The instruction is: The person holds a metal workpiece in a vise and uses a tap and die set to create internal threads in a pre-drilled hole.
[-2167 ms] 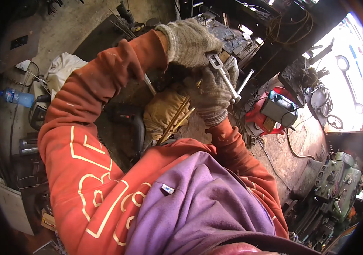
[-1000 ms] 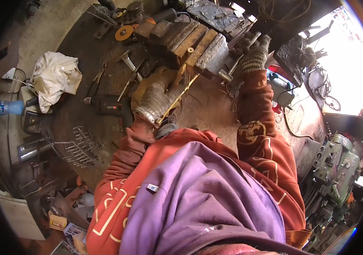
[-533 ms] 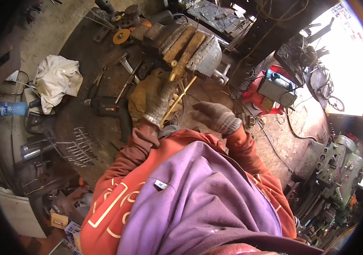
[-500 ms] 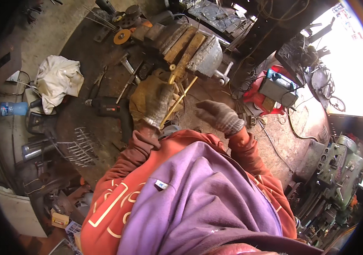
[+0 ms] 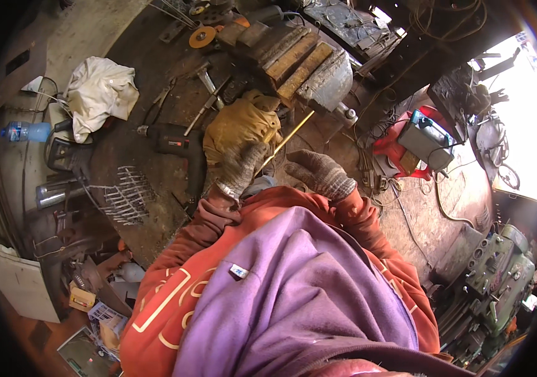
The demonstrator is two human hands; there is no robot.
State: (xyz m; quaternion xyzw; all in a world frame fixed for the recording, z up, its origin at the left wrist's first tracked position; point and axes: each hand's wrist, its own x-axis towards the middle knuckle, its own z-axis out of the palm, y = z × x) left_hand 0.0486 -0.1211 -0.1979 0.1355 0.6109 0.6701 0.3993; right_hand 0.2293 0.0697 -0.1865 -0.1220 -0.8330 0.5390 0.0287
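A thin brass-coloured rod [image 5: 293, 132] slants up to the right from my left hand [image 5: 243, 164], which wears a knitted work glove and is closed around its lower part. My right hand [image 5: 322, 174], gloved alike, is held a little to the right of the rod. Its fingers point left, slightly bent and apart from the rod, and nothing shows in them. Just beyond my left hand lies a tan leather work glove [image 5: 242, 125]. Behind it stands a bench vise [image 5: 328, 85] with two wooden blocks [image 5: 300, 66] at its jaws.
Left of the glove lie a drill [image 5: 171, 143], a hammer [image 5: 210, 85] and a bundle of metal pieces [image 5: 127, 195]. A white cloth [image 5: 102, 94] and a water bottle [image 5: 26, 131] are farther left. To the right are a red-and-grey box [image 5: 425, 141], cables and a green machine [image 5: 501, 270].
My left hand has drawn back from the vise toward my body with the rod. My right hand stays close to where it was. The view has shifted, so the bench appears farther right.
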